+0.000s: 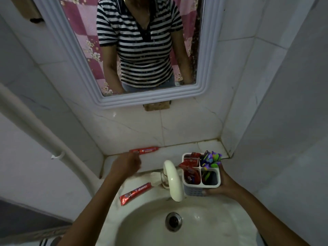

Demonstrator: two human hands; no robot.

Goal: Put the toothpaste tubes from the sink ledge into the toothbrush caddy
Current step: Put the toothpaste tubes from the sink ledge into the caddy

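Red toothpaste tube (144,151) seemingly touches curled left hand (126,165); right hand (224,183) grips caddy (201,176).

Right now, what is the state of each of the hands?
Left hand: at the end of the ledge toothpaste tube; grip cannot be told.
Right hand: closed, holding the caddy.
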